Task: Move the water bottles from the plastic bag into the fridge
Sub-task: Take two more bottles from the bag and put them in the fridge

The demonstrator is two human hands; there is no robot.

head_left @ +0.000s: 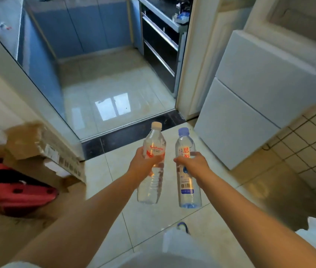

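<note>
Mid-carry. Left hand [143, 161] has its grip wrapped round the red-label bottle [152, 167]; right hand [193, 163] grasps the blue-cap bottle [187, 171]. Both held upright, side by side, out over the floor [153, 219]. Fridge [250, 105] stands far right, doors closed, so neither bottle is in yet. Both hands full: opening a door looks awkward. Cardboard boxes [43, 151] near left, clear of the path. The bag cannot be made out for certain.

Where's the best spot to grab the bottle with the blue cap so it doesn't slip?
Probably around its middle, at the label, coming from the side. The blue-capped bottle is tall, round and upright, so fingers can wrap it there, as the right hand does now.
</note>
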